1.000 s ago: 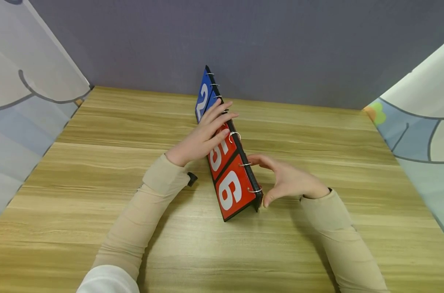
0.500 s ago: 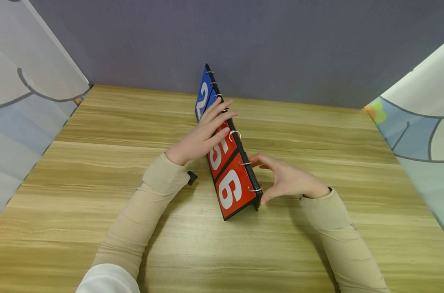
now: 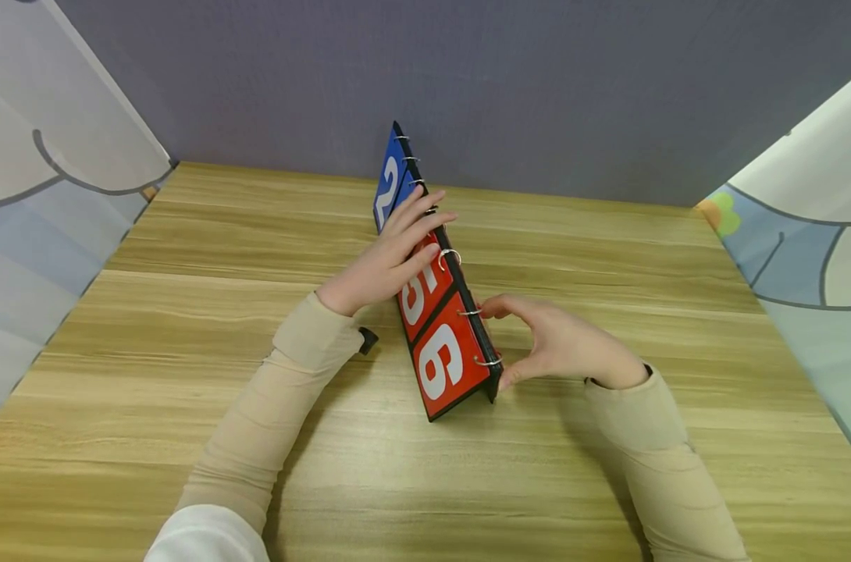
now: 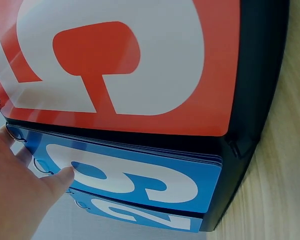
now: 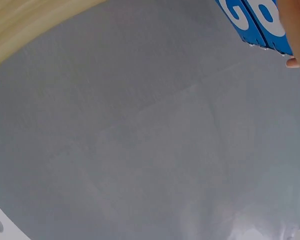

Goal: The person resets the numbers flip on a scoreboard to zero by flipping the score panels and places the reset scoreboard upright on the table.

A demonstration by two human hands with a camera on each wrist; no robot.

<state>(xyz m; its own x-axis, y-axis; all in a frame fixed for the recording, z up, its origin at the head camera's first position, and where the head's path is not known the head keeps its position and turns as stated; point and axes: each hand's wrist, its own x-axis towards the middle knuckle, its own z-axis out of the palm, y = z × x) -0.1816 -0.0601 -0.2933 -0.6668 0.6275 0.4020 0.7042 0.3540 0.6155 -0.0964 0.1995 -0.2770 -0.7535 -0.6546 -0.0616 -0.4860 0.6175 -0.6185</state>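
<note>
A black tabletop flip scoreboard [image 3: 487,343] stands as a tent on the table, its ring-bound edge uppermost. Large white digits mark its red card [image 3: 443,363] and blue card [image 3: 386,183]. My left hand [image 3: 383,265] lies across the top edge near the middle, fingers extended over the rings; a finger overlaps a blue card [image 4: 155,182] in the left wrist view. At the near end, my right hand [image 3: 559,339] holds the scoreboard's right face between curved fingers and thumb. The fingertips are partly hidden. Blue cards [image 5: 267,17] on that face show in the right wrist view.
The wood-grain table [image 3: 208,375] meets a grey wall [image 3: 538,101] just behind the scoreboard's far end. Light printed panels [image 3: 39,195] stand along both sides. A small black piece [image 3: 368,340] sticks out by the left cuff.
My right thumb has drawn in against the scoreboard's near end, and the right wrist has shifted slightly to the right. My left hand and the scoreboard have hardly moved.
</note>
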